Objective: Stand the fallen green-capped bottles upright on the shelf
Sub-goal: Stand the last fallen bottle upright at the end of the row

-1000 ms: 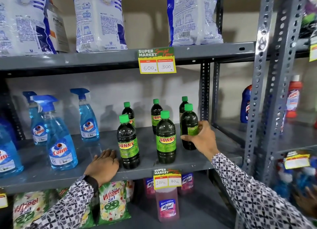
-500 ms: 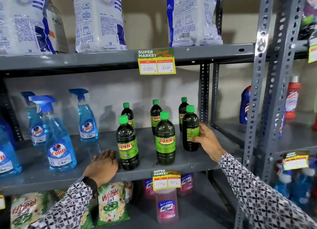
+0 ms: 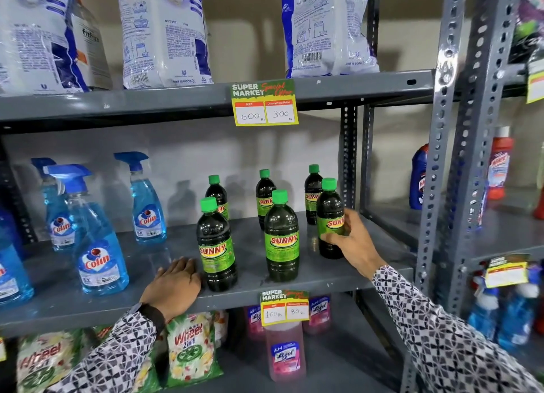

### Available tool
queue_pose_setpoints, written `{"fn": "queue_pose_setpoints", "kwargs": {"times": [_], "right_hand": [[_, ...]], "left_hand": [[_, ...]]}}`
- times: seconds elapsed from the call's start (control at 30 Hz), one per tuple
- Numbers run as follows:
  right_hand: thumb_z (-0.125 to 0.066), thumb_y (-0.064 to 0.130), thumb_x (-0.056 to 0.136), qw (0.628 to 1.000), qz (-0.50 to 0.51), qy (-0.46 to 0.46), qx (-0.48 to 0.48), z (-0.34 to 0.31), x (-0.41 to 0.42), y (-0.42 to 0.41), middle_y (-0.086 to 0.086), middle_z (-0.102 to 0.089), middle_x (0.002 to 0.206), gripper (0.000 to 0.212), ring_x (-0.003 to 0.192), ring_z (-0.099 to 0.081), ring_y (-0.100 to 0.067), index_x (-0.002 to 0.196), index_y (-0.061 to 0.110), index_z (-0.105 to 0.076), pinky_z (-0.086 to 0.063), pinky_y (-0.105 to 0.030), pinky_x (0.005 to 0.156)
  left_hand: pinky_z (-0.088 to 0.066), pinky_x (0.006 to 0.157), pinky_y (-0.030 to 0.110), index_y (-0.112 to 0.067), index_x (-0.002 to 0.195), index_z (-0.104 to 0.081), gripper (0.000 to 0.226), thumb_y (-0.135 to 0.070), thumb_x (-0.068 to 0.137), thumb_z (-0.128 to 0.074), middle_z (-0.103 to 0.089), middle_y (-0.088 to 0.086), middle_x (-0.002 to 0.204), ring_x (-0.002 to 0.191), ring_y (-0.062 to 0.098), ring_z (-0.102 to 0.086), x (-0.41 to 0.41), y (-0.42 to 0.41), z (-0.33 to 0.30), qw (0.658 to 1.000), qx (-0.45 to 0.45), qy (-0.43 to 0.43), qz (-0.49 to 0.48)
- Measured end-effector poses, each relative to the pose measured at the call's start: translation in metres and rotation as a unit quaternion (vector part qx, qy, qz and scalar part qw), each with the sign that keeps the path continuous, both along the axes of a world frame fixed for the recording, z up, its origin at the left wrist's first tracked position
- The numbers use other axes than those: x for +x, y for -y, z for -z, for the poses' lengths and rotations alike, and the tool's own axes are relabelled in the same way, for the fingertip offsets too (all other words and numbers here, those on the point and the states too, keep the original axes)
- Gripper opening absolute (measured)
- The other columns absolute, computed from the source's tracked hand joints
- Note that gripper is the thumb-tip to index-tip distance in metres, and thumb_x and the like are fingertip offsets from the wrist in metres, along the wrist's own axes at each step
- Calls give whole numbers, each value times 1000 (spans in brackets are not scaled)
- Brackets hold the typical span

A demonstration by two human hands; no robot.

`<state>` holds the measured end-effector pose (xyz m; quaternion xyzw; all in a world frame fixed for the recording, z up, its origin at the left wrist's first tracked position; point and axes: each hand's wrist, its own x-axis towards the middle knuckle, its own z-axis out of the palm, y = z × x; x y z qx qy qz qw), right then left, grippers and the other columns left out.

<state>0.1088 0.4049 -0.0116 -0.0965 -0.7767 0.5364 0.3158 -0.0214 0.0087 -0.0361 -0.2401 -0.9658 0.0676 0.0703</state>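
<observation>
Several dark green-capped "Sunny" bottles stand upright on the grey middle shelf [image 3: 294, 292]. The front row holds one at the left [image 3: 216, 245], one in the middle [image 3: 281, 236] and one at the right [image 3: 329, 216]. Three more stand behind them [image 3: 265, 198]. My right hand [image 3: 351, 242] wraps the lower part of the right front bottle from its right side. My left hand [image 3: 173, 286] lies flat on the shelf's front edge, just left of the left front bottle and holding nothing.
Blue Colin spray bottles [image 3: 97, 245] fill the shelf's left part. White detergent bags [image 3: 164, 33] sit on the shelf above. Wheel packets [image 3: 191, 351] and pink Lizol bottles [image 3: 284, 351] are below. A perforated steel upright [image 3: 441, 157] stands at the right.
The right front bottle has been turned, so its Sunny label now partly shows. My right hand slid lower around it. My left hand has stayed put.
</observation>
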Motion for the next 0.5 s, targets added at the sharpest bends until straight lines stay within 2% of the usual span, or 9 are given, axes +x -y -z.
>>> {"fn": "queue_pose_setpoints", "kwargs": {"times": [0.07, 0.17, 0.27, 0.37, 0.5], "right_hand": [[-99, 20, 70, 1000, 17, -3, 2, -1, 2, 3, 5, -68, 122, 80, 112, -67, -10, 131, 29, -47, -52, -34, 101], [-103, 30, 61, 1000, 21, -10, 10, -2, 2, 3, 3, -68, 127, 91, 116, -67, -14, 131, 32, -45, -54, -36, 103], [-102, 25, 64, 1000, 8, 5, 5, -3, 3, 2, 4, -68, 128, 91, 119, -67, -16, 134, 32, -45, -54, -42, 108], [-101, 25, 65, 1000, 3, 12, 12, -1, 5, -2, 5, -72, 125, 85, 117, -70, -17, 133, 31, -51, -55, -48, 109], [-98, 19, 68, 999, 1, 30, 19, 1, 25, -1, 6, -76, 117, 71, 107, -74, -13, 127, 24, -60, -59, -44, 102]], "left_hand": [[-18, 130, 58, -11, 164, -17, 60, -34, 109, -20, -17, 16, 174, 162, 34, -14, -3, 1, 2, 1000, 11, 4, -2], [-17, 130, 58, -11, 165, -16, 60, -33, 109, -19, -16, 16, 174, 163, 33, -13, -3, 1, 2, 1000, 17, 10, -6], [-18, 129, 59, -11, 164, -19, 59, -33, 110, -21, -17, 17, 174, 162, 35, -14, -1, 0, 2, 1000, 2, 2, 0], [-17, 130, 58, -13, 165, -18, 59, -34, 109, -20, -17, 15, 174, 163, 33, -13, -4, 2, 2, 1000, 18, 10, -5], [-20, 129, 59, -12, 163, -23, 57, -30, 109, -22, -19, 16, 174, 162, 33, -16, -6, 1, 4, 1000, 13, 8, -1]]}}
